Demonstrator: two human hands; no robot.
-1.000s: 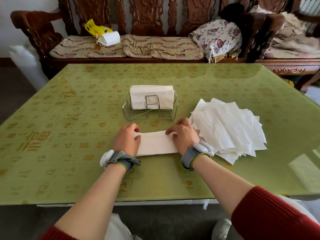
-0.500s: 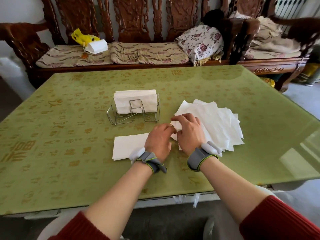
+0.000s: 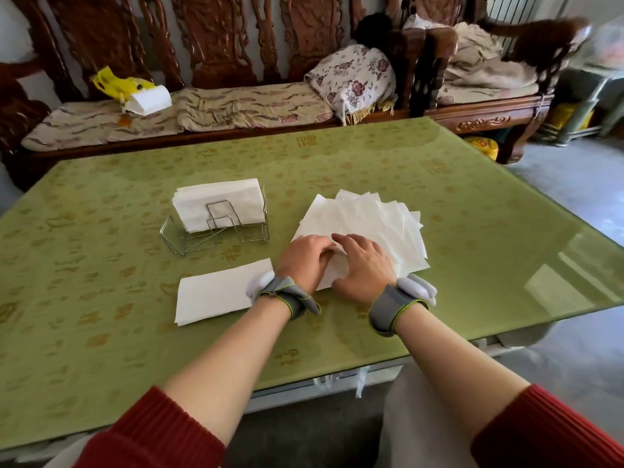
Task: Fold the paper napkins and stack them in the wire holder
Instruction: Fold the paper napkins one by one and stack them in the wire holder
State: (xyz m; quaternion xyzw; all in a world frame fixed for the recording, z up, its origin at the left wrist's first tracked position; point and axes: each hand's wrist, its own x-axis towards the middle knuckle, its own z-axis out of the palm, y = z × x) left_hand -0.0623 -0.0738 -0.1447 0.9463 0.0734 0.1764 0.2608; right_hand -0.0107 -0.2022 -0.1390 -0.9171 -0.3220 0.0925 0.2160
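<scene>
- Hands first, seen from the head camera: the person's left hand [image 3: 305, 261] and right hand [image 3: 363, 265] sit close side by side on the near corner of a loose pile of flat napkins [image 3: 374, 221].
- The left hand has its fingers bent down onto the edge of the pile. The tips are tucked out of sight, so I cannot tell if they pinch a sheet.
- The right hand lies with its fingers mostly straight and a bit spread, pressing on the top sheet. Its thumb points toward the left hand. It is not wrapped round anything.
- The pile is fanned out, with many white corners sticking out at the far side.
- One folded napkin [image 3: 219, 292] lies flat on the table [image 3: 101, 349], just left of the left wrist. No hand touches it.
- The wire holder [image 3: 216, 228] stands behind the folded napkin and left of the pile. A stack of folded napkins [image 3: 216, 197] stands up in it.
- The table has a green top with gold marks all over.
- Each wrist has a grey band, the left band [image 3: 287, 295] and the right band [image 3: 391, 307], and each has a white piece on it.
- Red sleeves [image 3: 152, 430] are pushed up both arms.
- Behind the table is a dark carved wood bench [image 3: 216, 38] with a flowery pillow [image 3: 354, 76] and a yellow bag [image 3: 118, 84] on it.
</scene>
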